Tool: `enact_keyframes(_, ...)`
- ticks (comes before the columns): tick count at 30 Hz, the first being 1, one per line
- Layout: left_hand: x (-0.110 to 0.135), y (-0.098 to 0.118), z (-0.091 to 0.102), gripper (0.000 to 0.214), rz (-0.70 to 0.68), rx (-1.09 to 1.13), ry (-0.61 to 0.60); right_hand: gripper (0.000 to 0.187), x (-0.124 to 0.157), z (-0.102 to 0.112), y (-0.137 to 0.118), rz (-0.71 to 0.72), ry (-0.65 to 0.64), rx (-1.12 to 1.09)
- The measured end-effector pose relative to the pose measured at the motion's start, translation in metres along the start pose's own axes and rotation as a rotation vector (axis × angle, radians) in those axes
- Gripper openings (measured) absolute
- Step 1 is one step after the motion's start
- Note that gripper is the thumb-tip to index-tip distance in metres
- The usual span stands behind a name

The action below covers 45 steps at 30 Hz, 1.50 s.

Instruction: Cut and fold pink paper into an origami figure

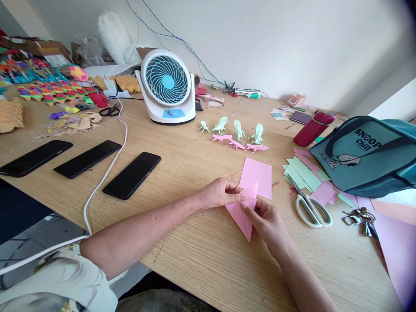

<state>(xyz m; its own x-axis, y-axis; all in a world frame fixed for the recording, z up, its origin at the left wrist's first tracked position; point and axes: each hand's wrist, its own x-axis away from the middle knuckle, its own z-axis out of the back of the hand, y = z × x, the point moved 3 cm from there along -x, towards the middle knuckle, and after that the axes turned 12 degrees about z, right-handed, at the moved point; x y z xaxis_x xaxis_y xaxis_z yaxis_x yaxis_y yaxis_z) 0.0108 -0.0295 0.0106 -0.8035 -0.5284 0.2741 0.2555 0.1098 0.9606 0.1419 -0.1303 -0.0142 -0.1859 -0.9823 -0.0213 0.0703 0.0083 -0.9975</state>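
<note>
A folded piece of pink paper (244,220), pointed at top and bottom, is pinched between my two hands just above the table. My left hand (224,193) grips its upper left edge with thumb and fingers. On the right side, my right hand (265,219) presses its thumb on the paper, with the fingers partly hidden behind. A flat pink sheet (258,173) lies just beyond my hands. Farther back stand several folded paper figures, pale green ones (238,130) behind pink ones (237,144).
White-handled scissors (312,210), keys (362,219) and green paper offcuts (302,173) lie at right, beside a teal bag (367,156) and red bottle (313,128). A fan (167,86) stands at the back. Three black phones (132,175) and a white cable (107,173) lie at left.
</note>
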Motion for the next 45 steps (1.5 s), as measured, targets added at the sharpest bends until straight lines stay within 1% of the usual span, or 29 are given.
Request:
enact_keyframes(2, 0.0, 0.0, 0.0, 0.038, -0.028, -0.043, 0.013, 0.039, -0.001, 0.0, 0.001, 0.004, 0.002, 0.022)
enact_keyframes(6, -0.002, -0.003, 0.001, 0.041, -0.077, -0.079, 0.094, 0.039, -0.001, 0.0, 0.0, -0.001, 0.011, 0.058)
enact_keyframes(10, -0.003, -0.003, 0.002, 0.042, -0.116, -0.083, 0.113, 0.038, 0.0, -0.003, -0.004, -0.011, -0.02, 0.009)
enact_keyframes(14, -0.004, -0.001, 0.009, 0.041, -0.134, -0.083, 0.155, 0.038, 0.0, -0.004, -0.005, -0.006, -0.049, -0.01)
enact_keyframes(19, -0.003, 0.004, 0.019, 0.042, -0.147, -0.012, 0.21, 0.043, -0.002, -0.004, -0.004, 0.012, -0.079, 0.05)
enact_keyframes(25, -0.002, 0.005, 0.03, 0.044, -0.088, 0.15, 0.266, 0.045, -0.003, -0.002, -0.005, 0.074, -0.071, 0.107)
enact_keyframes(30, -0.003, 0.001, 0.033, 0.042, -0.034, 0.283, 0.256, 0.045, -0.002, -0.001, -0.006, 0.06, -0.093, 0.129)
enact_keyframes(36, -0.004, -0.004, 0.035, 0.043, -0.026, 0.311, 0.238, 0.049, -0.001, 0.0, -0.005, 0.091, -0.073, 0.135)
enact_keyframes(39, -0.005, -0.006, 0.035, 0.043, -0.017, 0.345, 0.209, 0.049, 0.0, 0.0, -0.005, 0.1, -0.069, 0.124)
enact_keyframes(45, -0.007, -0.011, 0.034, 0.043, -0.009, 0.361, 0.191, 0.05, 0.002, -0.001, -0.009, 0.118, -0.062, 0.115)
